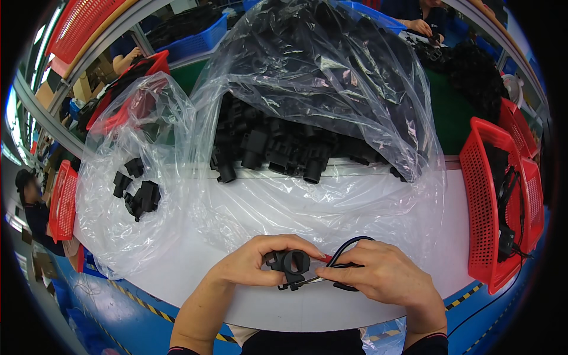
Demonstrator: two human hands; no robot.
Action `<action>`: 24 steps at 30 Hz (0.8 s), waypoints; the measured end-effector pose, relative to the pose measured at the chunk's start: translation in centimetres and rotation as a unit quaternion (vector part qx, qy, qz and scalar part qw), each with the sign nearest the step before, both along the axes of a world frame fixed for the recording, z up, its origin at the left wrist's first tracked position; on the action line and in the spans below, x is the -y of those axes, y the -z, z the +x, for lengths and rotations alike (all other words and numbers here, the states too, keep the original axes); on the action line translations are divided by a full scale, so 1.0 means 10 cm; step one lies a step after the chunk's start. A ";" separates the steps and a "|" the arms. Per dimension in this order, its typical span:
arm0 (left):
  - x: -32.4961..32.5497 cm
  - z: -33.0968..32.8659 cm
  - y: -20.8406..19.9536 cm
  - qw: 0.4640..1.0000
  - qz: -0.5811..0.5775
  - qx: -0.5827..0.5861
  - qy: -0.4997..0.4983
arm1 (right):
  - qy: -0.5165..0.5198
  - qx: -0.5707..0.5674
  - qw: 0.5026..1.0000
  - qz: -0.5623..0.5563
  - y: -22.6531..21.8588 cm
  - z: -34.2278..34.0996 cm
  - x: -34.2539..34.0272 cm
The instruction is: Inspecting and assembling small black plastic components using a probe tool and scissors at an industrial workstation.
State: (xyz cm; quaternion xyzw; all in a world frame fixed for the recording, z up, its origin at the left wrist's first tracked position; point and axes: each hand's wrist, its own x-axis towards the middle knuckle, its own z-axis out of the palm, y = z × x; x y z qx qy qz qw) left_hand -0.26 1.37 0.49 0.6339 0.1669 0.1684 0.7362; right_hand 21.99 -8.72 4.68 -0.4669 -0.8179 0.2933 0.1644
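Observation:
Near the front edge of the white table, my left hand point(269, 258) is closed around a black plastic part point(294, 264) with a round ring opening. My right hand point(381, 272) grips a hand tool point(343, 248) with curved dark blue handles, a red portion and a thin metal tip. That tip meets the lower edge of the black part; the fingers hide much of the tool, so its exact kind is unclear. Beyond my hands, a large clear plastic bag point(331, 201) lies with its mouth toward me, and many similar black parts point(275, 145) are heaped in it.
To the left, another clear bag point(100, 219) holds several loose black parts point(142, 200). At the right edge stands a red perforated basket point(482, 207) with black parts and cables. Red baskets point(62, 201) also line the left. Across the bench, other people's hands point(419, 27) are at work.

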 end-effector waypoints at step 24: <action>0.03 -0.03 0.17 0.812 -0.518 0.257 -0.085 | 0.571 0.164 0.761 0.259 0.52 1.06 0.77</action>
